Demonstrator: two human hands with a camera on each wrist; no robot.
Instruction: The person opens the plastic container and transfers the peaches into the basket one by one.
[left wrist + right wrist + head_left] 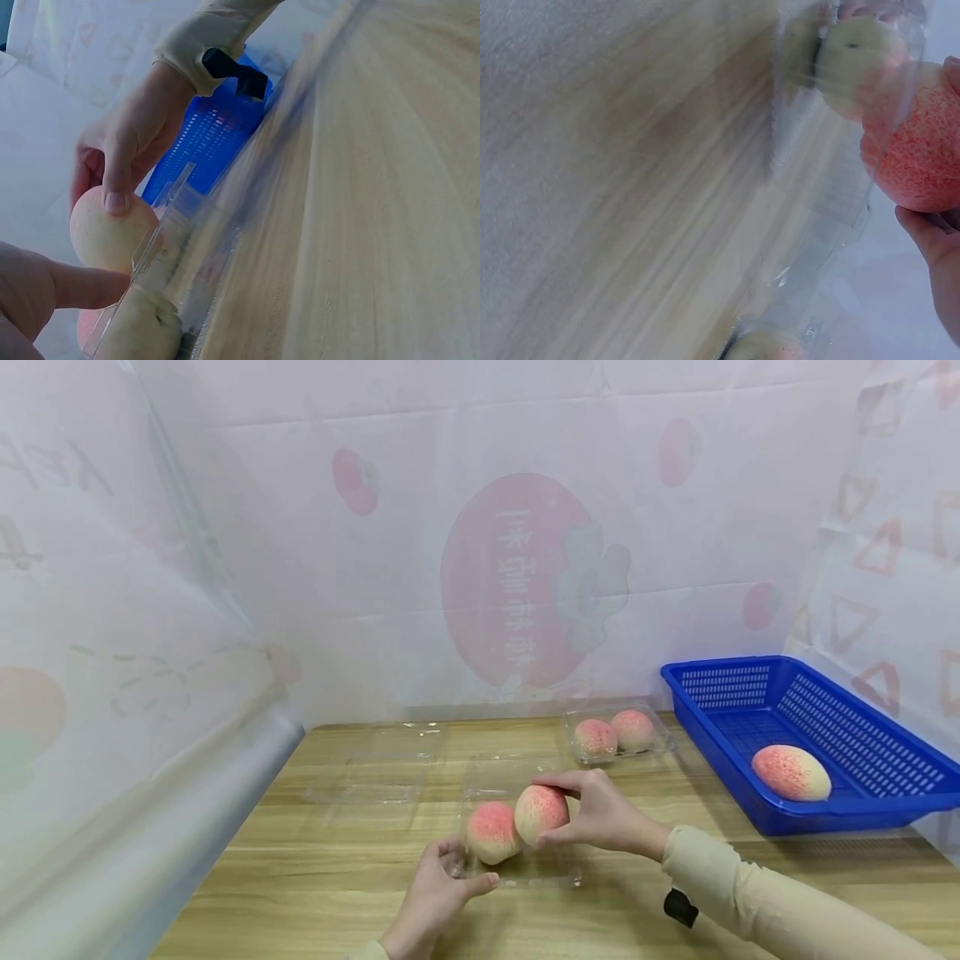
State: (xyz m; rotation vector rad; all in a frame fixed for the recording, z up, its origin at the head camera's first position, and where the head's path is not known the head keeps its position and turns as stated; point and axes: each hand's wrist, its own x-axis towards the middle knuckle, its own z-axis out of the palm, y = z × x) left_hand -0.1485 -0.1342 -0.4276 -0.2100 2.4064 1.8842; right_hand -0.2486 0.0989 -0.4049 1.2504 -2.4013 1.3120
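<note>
Pale printed sheeting [390,568] backs our wooden table [300,893], with a blue basket [720,777] at two o'clock from the clear box [542,875]. We grip the first peach [540,817] between thumb and fingers of our right hand [606,814] over the box; the second peach [492,833] sits inside at eight o'clock from it, and our left hand [437,892] curls around the box's eight o'clock corner.
</note>
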